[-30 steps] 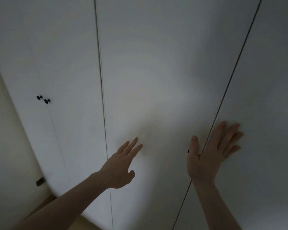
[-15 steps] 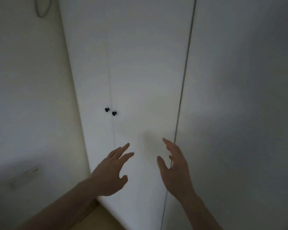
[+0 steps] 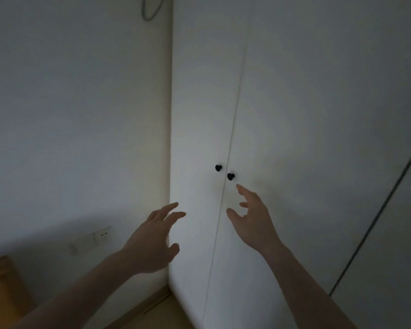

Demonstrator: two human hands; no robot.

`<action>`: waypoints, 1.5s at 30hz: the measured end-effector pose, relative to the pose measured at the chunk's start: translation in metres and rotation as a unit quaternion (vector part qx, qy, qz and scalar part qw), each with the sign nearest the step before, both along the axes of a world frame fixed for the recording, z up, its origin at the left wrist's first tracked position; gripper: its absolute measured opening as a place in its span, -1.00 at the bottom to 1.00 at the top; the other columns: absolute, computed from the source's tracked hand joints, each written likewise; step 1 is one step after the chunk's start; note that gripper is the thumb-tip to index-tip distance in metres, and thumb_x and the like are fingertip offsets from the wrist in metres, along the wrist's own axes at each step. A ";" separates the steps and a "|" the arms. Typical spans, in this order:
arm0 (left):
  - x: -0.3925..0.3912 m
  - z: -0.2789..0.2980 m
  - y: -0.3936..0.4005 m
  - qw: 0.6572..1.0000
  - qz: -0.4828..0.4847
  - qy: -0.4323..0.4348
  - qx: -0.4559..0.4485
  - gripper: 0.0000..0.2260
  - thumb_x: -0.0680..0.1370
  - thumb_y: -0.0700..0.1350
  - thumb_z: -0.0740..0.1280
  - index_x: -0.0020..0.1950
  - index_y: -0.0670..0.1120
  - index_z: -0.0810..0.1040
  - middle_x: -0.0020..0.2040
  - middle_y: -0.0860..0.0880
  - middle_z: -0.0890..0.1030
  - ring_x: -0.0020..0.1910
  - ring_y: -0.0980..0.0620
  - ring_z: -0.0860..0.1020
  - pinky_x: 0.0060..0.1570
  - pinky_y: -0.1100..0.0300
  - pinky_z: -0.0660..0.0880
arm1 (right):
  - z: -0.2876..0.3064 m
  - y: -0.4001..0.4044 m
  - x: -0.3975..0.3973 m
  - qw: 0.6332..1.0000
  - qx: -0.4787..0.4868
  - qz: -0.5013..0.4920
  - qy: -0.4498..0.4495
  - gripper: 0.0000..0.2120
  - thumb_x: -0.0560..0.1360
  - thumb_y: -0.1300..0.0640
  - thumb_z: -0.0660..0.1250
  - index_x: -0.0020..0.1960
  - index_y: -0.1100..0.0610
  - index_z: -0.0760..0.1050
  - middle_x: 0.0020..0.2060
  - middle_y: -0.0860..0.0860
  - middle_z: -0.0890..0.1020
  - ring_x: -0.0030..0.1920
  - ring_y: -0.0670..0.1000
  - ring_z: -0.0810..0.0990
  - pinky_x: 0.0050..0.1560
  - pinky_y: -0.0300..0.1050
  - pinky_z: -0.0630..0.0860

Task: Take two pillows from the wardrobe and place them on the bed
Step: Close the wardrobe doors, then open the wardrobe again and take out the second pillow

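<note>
A tall white wardrobe [image 3: 294,103] fills the right half of the view, its doors closed. Two small black knobs, a left knob [image 3: 218,167] and a right knob [image 3: 230,176], sit either side of the seam between the leftmost pair of doors. My right hand [image 3: 252,219] is raised with fingers spread, its index fingertip just below the right knob, not touching it. My left hand [image 3: 154,236] is open lower left, in front of the wardrobe's left edge. No pillows or bed are in view.
A plain white wall [image 3: 76,115] meets the wardrobe at the left. A wall socket strip [image 3: 93,238] sits low on it. A wooden furniture edge [image 3: 0,281] shows at the bottom left, wooden floor [image 3: 166,312] below. A dark seam [image 3: 377,214] marks the adjoining door pair.
The view has swung left along the wardrobe, bringing the knobbed doors to the centre. Both hands have moved from the plain doors toward the knobs, the right one now close beneath them.
</note>
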State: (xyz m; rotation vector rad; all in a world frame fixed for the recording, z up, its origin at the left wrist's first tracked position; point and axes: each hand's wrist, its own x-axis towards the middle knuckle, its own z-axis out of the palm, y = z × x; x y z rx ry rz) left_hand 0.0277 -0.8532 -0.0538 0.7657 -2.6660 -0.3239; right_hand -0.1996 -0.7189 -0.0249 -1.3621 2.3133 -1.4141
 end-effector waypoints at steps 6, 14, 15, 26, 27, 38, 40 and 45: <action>-0.035 0.008 -0.051 1.000 0.008 0.011 -0.010 -0.36 0.54 0.05 0.35 0.58 0.18 0.17 0.63 0.19 0.05 0.56 0.06 0.15 0.43 0.10 0.31 | -0.003 -0.063 -0.054 0.996 0.084 -0.019 0.000 -0.28 0.51 -0.06 0.42 0.59 -0.13 0.19 0.35 -0.11 0.46 0.25 -0.01 0.55 0.31 0.07 0.52; -0.083 0.004 -0.116 1.000 -0.015 0.010 -0.001 -0.36 0.53 0.04 0.35 0.56 0.18 0.18 0.61 0.20 0.09 0.54 0.09 0.20 0.39 0.12 0.36 | -0.014 -0.126 -0.090 0.991 0.128 -0.036 0.006 -0.29 0.48 -0.05 0.46 0.56 0.01 0.29 0.32 -0.07 0.54 0.15 0.01 0.62 0.23 -0.09 0.51; -0.089 0.005 -0.123 1.000 -0.022 0.010 0.000 -0.36 0.53 0.04 0.35 0.57 0.18 0.18 0.61 0.19 0.10 0.54 0.09 0.21 0.40 0.11 0.36 | -0.013 -0.129 -0.089 0.992 0.119 -0.042 0.009 -0.36 0.49 -0.02 0.47 0.51 0.03 0.35 0.28 -0.07 0.57 0.06 0.01 0.64 0.16 -0.12 0.52; -0.141 0.009 -0.227 0.989 -0.143 0.041 0.023 -0.39 0.53 -0.01 0.37 0.55 0.13 0.25 0.53 0.19 0.24 0.43 0.11 0.34 0.32 0.16 0.43 | -0.010 -0.160 -0.060 0.979 0.073 -0.189 -0.002 -0.78 0.46 0.07 0.46 0.07 -0.07 0.51 -0.14 -0.14 0.63 -0.20 -0.10 0.64 -0.08 -0.16 0.49; -0.144 0.008 -0.237 0.986 -0.157 0.042 0.024 -0.39 0.52 -0.01 0.37 0.55 0.13 0.26 0.53 0.19 0.25 0.42 0.12 0.35 0.32 0.15 0.43 | -0.011 -0.162 -0.053 0.976 0.069 -0.205 -0.006 -0.77 0.46 0.08 0.46 0.06 -0.09 0.50 -0.15 -0.15 0.63 -0.20 -0.12 0.64 -0.09 -0.18 0.46; -0.167 0.017 -0.271 0.961 -0.272 0.036 0.041 -0.39 0.50 -0.02 0.39 0.53 0.14 0.27 0.48 0.13 0.30 0.38 0.00 0.40 0.28 0.02 0.46 | -0.015 -0.160 0.028 0.958 0.048 -0.281 -0.004 -0.81 0.50 0.02 0.42 0.05 -0.17 0.48 -0.05 -0.24 0.61 -0.21 -0.19 0.65 -0.18 -0.17 0.59; -0.169 0.021 -0.269 0.956 -0.286 0.039 0.044 -0.36 0.48 -0.03 0.40 0.53 0.12 0.27 0.47 0.07 0.31 0.37 -0.04 0.43 0.27 0.01 0.46 | -0.015 -0.154 0.047 0.958 0.049 -0.284 -0.001 -0.81 0.51 -0.02 0.41 0.08 -0.18 0.48 -0.02 -0.26 0.61 -0.18 -0.19 0.66 -0.15 -0.18 0.62; -0.178 0.023 -0.264 0.955 -0.289 0.045 0.055 -0.28 0.45 -0.05 0.45 0.56 0.10 0.22 0.49 -0.03 0.29 0.34 -0.15 0.46 0.21 -0.05 0.51 | -0.018 -0.133 0.093 0.955 0.031 -0.295 0.022 -0.80 0.48 -0.04 0.43 0.06 -0.16 0.50 -0.06 -0.24 0.63 -0.08 -0.18 0.65 -0.06 -0.17 0.63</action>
